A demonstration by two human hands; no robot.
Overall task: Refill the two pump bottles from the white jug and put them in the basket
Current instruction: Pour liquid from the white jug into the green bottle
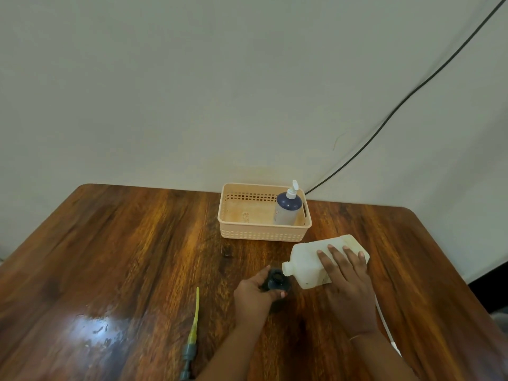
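Note:
My right hand [346, 281] grips the white jug [308, 259], which is tipped over with its open spout at the mouth of a dark pump bottle [275, 280]. My left hand [254, 295] is wrapped around that uncapped bottle, which stands on the table. Its pump head with a yellowish tube [192, 334] lies on the table to the left. A second dark blue pump bottle [287, 209], with its white pump on, stands upright in the right end of the peach basket [247, 232].
The wooden table [110, 257] meets a pale wall at the back. A black cable [412, 92] runs down the wall to behind the basket. A glossy wet-looking patch [101, 328] shows at the front left.

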